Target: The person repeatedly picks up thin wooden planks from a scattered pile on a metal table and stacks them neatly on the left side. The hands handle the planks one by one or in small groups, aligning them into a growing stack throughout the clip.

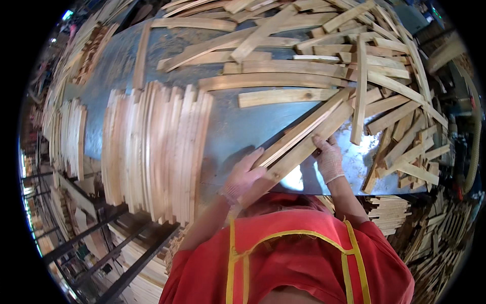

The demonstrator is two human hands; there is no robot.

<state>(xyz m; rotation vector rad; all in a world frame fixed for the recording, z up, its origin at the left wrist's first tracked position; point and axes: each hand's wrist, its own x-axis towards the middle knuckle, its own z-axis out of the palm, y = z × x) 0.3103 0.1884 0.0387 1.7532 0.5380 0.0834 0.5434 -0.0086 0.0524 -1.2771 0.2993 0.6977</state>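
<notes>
Several long wooden strips (306, 152) slant across the front of the metal table in both my hands, running from near my body up to the right. My left hand (244, 175), in a pale glove, is closed round the strips at their near left part. Farther up along the nearest strip, my gloved right hand (328, 158) grips its edge with the fingers bent over it. The strips lie side by side, with a narrow gap between the nearest one and the others. To the left of my hands stands a neat row of upright-set wooden strips (157, 152).
The blue-grey metal table (238, 121) carries a loose heap of wooden strips (314, 50) at the back and short pieces (405, 137) at the right. A second row of strips (71, 134) is at the far left. Dark metal bars (126, 268) jut out at the lower left.
</notes>
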